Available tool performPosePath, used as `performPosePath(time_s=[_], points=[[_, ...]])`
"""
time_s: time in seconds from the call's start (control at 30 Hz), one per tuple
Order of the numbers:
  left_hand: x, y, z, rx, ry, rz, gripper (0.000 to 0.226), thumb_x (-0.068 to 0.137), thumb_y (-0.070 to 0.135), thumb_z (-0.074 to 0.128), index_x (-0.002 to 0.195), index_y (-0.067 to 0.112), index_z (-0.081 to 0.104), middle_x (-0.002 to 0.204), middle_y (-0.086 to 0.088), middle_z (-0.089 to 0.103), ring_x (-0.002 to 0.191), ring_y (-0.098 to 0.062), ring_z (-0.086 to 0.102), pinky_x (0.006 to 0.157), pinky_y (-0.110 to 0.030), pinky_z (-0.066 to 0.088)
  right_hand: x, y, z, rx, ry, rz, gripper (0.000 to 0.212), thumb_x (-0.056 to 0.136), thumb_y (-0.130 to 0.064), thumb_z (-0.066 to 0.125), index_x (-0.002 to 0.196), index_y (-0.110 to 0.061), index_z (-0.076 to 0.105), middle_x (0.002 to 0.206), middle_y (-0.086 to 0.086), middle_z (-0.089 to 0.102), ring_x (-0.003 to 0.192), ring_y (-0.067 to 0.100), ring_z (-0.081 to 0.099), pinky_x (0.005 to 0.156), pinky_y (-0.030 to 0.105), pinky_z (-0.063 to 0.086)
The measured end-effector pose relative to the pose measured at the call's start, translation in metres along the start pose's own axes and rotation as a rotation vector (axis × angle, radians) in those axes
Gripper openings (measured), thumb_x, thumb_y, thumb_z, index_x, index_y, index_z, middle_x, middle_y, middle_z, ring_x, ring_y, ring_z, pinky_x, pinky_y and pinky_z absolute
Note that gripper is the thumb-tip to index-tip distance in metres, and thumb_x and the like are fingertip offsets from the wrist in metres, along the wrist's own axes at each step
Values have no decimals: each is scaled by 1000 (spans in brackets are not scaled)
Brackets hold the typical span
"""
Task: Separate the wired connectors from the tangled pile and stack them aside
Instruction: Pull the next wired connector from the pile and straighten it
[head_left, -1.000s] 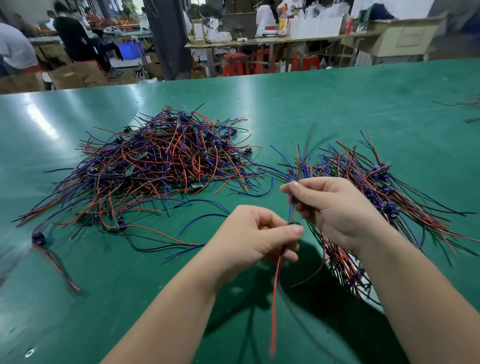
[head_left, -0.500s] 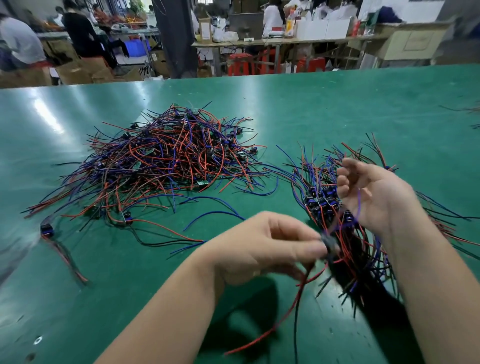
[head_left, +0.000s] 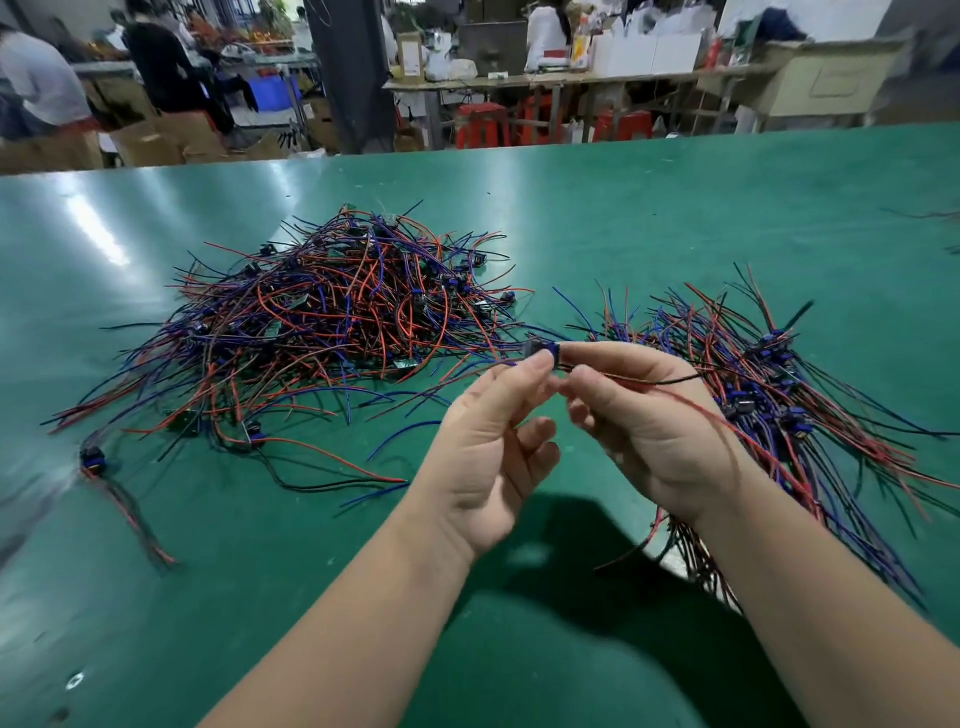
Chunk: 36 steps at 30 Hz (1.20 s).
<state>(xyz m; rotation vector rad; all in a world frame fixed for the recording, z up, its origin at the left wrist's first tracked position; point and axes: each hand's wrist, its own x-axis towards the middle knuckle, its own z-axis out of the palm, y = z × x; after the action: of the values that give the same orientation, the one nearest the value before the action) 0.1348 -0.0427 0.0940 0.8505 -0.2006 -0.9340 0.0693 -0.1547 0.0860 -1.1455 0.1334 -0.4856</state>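
Observation:
A big tangled pile (head_left: 332, 317) of red, blue and black wired connectors lies on the green table, left of centre. To the right is a flatter stack (head_left: 769, 384) of sorted connectors, their wires fanned out. In front of both, my left hand (head_left: 488, 462) pinches a small dark blue connector (head_left: 543, 352) between thumb and forefinger. My right hand (head_left: 649, 421) touches the same connector from the right, and its red and black wires (head_left: 691, 400) run across that hand toward the stack. Both hands are raised above the table.
One stray connector (head_left: 93, 460) with wires lies alone at the left. The green table (head_left: 623, 218) stretches far back. Beyond its far edge are people, cardboard boxes, red stools and a workbench. More wires (head_left: 935, 215) show at the far right edge.
Both hands have risen and come together at the connector. The right hand, open over the stack half a second ago, now grips the wires. The wires now trail right instead of hanging down.

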Motion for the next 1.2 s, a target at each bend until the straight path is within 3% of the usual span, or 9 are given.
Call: performPosePath(time_s=[0.17, 0.27, 0.33, 0.43, 0.53, 0.63, 0.73, 0.87, 1.2], points=[[2, -16, -2, 217, -75, 199, 23, 62, 17, 83, 76, 33, 75, 72, 13, 65, 45, -1, 50, 42, -15, 42, 3, -12, 3, 236, 170, 81, 9, 62, -21, 68, 58, -13, 72, 55, -1, 60, 45, 5, 52, 47, 13, 45], [4, -18, -7, 693, -68, 622, 41, 79, 18, 70, 113, 41, 65, 100, 18, 63, 59, -7, 53, 53, -17, 45, 5, -20, 1, 356, 224, 105, 18, 68, -26, 58, 60, -12, 65, 57, 1, 56, 44, 5, 51, 38, 11, 41], [6, -16, -13, 1019, -50, 941, 49, 90, 22, 61, 137, 25, 51, 113, 29, 53, 68, -11, 54, 58, -21, 48, 5, -24, -2, 371, 223, 105, 17, 68, -30, 58, 69, -13, 59, 63, 1, 56, 47, 5, 52, 37, 11, 39], [6, -13, -19, 978, -58, 1104, 49, 97, 23, 51, 144, 29, 37, 112, 15, 60, 76, -14, 60, 66, -27, 53, 5, -29, -7, 412, 207, 124, 18, 64, -29, 63, 69, -13, 56, 60, -1, 51, 41, 2, 46, 33, 8, 35], [3, -8, -15, 728, 40, 849, 30, 97, 38, 46, 124, 31, 59, 85, -1, 72, 64, -13, 66, 56, -21, 52, 4, -32, -10, 356, 186, 122, 20, 58, -28, 67, 65, -11, 58, 56, -1, 50, 38, 1, 42, 32, 8, 33], [0, -4, -5, 475, 44, 359, 46, 74, 56, 61, 83, 13, 72, 66, -5, 71, 54, -15, 67, 49, -22, 52, 0, -28, -12, 74, 99, 117, 18, 69, -23, 60, 56, -12, 67, 52, 1, 55, 36, 3, 46, 34, 10, 36], [0, -8, -4, 483, -42, 158, 37, 61, 43, 73, 73, 8, 70, 66, -8, 70, 54, -15, 67, 51, -22, 53, -1, -21, -14, -215, 30, 116, 14, 67, -22, 65, 59, -11, 67, 52, 1, 58, 39, 7, 48, 38, 15, 39], [1, -12, -7, 517, -42, 49, 14, 78, 16, 73, 70, 7, 66, 63, -5, 68, 53, -11, 65, 49, -19, 51, 3, -13, -19, -451, 111, 99, 14, 68, -19, 72, 67, -8, 64, 48, 1, 57, 40, 8, 48, 40, 17, 40], [-8, -21, -15, 1092, -395, -305, 15, 76, 32, 79, 67, 21, 73, 74, -2, 72, 60, -9, 54, 50, -12, 41, 9, -45, -57, -74, 566, -74, 19, 94, -16, 56, 80, -7, 64, 52, -3, 59, 42, 2, 47, 39, 11, 36]])
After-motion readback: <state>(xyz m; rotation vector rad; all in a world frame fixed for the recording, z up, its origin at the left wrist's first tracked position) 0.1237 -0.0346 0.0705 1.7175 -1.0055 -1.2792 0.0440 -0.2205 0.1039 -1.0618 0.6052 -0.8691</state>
